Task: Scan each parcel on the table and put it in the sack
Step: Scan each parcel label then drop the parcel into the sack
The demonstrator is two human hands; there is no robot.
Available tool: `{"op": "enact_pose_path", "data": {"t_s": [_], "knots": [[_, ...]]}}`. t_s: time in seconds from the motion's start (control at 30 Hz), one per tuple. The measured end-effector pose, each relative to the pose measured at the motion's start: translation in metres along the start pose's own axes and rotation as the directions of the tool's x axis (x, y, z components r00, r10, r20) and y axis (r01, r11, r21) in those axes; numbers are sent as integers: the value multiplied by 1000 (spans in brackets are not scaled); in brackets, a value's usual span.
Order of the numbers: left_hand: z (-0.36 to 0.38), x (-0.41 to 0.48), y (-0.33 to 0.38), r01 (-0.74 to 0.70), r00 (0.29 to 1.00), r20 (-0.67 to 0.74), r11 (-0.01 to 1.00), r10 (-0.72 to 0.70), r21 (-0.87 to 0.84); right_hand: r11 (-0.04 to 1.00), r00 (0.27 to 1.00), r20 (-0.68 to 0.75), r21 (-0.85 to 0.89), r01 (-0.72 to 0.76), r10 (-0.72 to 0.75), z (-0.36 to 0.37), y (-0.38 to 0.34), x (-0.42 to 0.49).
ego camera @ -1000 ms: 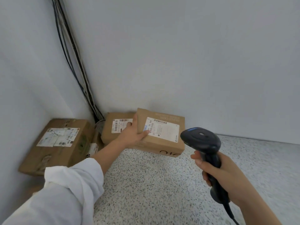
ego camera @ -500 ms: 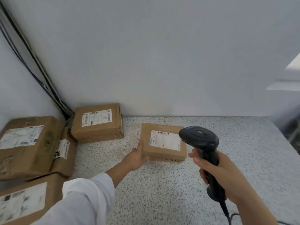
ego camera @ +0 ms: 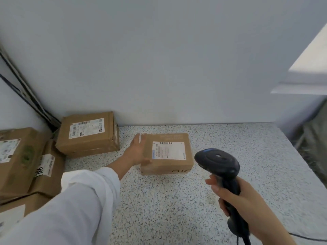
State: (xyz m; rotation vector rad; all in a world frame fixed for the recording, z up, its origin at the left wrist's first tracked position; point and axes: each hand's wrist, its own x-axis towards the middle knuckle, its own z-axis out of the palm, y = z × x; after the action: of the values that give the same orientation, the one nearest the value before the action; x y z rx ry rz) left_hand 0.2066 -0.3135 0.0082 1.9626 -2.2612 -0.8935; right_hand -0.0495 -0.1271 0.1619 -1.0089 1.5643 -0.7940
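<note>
A small brown parcel [ego camera: 168,152] with a white barcode label on top lies flat on the speckled table [ego camera: 177,209], near the middle. My left hand [ego camera: 138,152] lies against its left side, fingers straight and thumb at the near corner. My right hand [ego camera: 235,197] grips the handle of a black barcode scanner [ego camera: 218,161], whose head hovers just right of the parcel. A grey sack [ego camera: 315,138] shows at the far right edge, mostly out of frame.
Another labelled parcel [ego camera: 88,133] sits in the back left corner by the wall. Several more cardboard parcels [ego camera: 23,161] are stacked along the left edge. Black cables [ego camera: 26,96] run down the wall corner. The scanner's cord [ego camera: 307,237] trails over the table at bottom right.
The parcel was pulled away from the corner to the middle of the table. My left hand went from holding it to lying flat against its left side. The scanner stayed raised at the right.
</note>
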Motion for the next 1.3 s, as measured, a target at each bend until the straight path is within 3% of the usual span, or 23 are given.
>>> {"op": "enact_pose_path", "data": {"t_s": [0.17, 0.3, 0.53, 0.63, 0.8, 1.0, 1.3], "knots": [[-11, 27, 6, 4, 989, 149, 993, -22, 118, 999, 999, 4, -9, -33, 33, -12, 8, 0], [-6, 22, 13, 24, 987, 154, 991, -45, 133, 999, 999, 2, -25, -32, 32, -21, 16, 3], [34, -22, 41, 165, 984, 56, 982, -170, 91, 998, 999, 18, -47, -32, 33, -21, 28, 6], [47, -44, 53, 186, 982, -44, 981, -184, 51, 992, 997, 69, -122, -13, 21, -19, 33, 3], [73, -76, 72, 179, 957, -253, 974, -140, 141, 985, 990, 140, -170, 20, 4, -18, 42, -16], [79, -79, 80, 304, 930, -260, 942, -260, 146, 984, 989, 144, -174, 47, -22, -22, 54, -34], [83, -79, 84, 342, 917, -284, 918, -280, 201, 979, 987, 152, -187, 77, -49, -31, 54, -37]]}}
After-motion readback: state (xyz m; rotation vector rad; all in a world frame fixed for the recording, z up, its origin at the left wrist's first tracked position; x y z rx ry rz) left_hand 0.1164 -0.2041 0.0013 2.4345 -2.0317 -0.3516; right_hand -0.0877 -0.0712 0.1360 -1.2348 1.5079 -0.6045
